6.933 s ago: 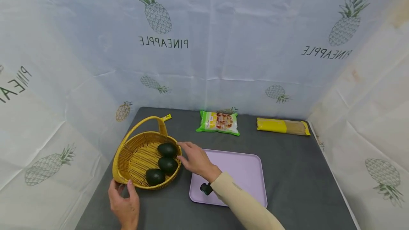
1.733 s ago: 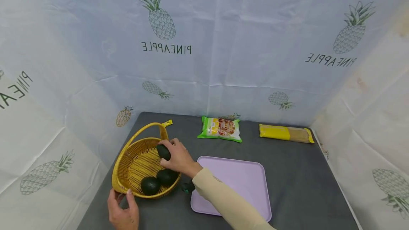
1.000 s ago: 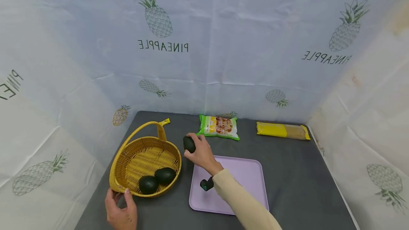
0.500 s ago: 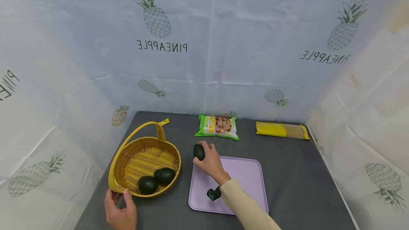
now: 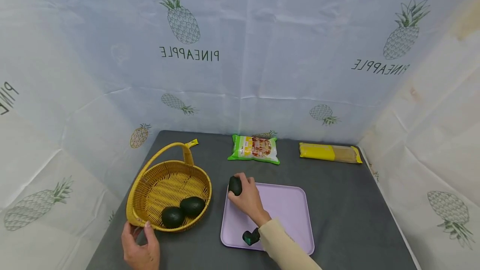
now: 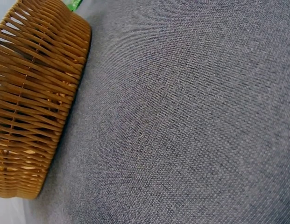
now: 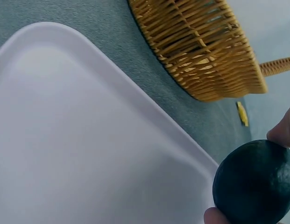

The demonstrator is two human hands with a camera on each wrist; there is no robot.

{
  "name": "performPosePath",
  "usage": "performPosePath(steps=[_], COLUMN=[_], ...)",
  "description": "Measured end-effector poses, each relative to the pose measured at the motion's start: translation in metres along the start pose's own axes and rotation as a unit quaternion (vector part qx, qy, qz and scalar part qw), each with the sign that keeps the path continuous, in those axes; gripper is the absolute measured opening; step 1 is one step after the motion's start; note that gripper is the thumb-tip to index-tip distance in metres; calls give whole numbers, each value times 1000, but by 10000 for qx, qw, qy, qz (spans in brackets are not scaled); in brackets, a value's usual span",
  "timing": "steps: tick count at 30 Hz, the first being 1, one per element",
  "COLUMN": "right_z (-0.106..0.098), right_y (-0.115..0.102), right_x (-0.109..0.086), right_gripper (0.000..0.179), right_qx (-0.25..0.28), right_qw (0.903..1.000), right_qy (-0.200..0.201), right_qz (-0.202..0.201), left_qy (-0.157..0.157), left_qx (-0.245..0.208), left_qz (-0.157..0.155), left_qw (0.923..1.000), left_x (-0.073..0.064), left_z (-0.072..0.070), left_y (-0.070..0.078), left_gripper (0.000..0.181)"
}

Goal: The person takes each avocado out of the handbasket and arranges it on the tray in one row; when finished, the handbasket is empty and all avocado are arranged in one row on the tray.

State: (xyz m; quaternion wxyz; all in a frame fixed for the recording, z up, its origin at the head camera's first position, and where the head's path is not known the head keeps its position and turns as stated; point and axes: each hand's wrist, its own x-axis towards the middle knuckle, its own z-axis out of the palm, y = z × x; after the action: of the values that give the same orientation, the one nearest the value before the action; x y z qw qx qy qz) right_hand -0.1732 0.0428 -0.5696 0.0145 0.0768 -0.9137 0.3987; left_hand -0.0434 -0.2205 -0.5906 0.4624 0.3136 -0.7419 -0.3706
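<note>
My right hand pinches a dark green avocado over the far left corner of the lilac tray. In the right wrist view, a thumb and fingertip press opposite sides of the avocado, close over the tray. With thumb at the rim and fingers beneath the handle's base, my left hand holds the yellow wicker basket. Two more avocados, a left one and a right one, lie inside it. The left wrist view shows the basket's woven side but no fingers.
At the back of the dark grey table lie a green-and-white food packet and a long yellow packet. A small yellow sachet lies behind the basket. Pineapple-print cloth surrounds the table.
My right hand has lifted one of three avocados out of the basket and carried it right, then lowered it over the tray's far left corner. The left hand stays at the basket.
</note>
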Motion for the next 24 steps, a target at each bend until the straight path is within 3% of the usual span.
performPosePath(steps=[24], right_z=[15], right_y=[6], right_x=[-27], right_gripper=[49], right_qx=[-176], right_qw=[9989], right_qy=[-48], right_qz=[438], left_qy=[40], left_qx=[-24], left_qz=[13], left_qw=[10000], left_x=[0], left_z=[0], left_y=[0], left_gripper=[45])
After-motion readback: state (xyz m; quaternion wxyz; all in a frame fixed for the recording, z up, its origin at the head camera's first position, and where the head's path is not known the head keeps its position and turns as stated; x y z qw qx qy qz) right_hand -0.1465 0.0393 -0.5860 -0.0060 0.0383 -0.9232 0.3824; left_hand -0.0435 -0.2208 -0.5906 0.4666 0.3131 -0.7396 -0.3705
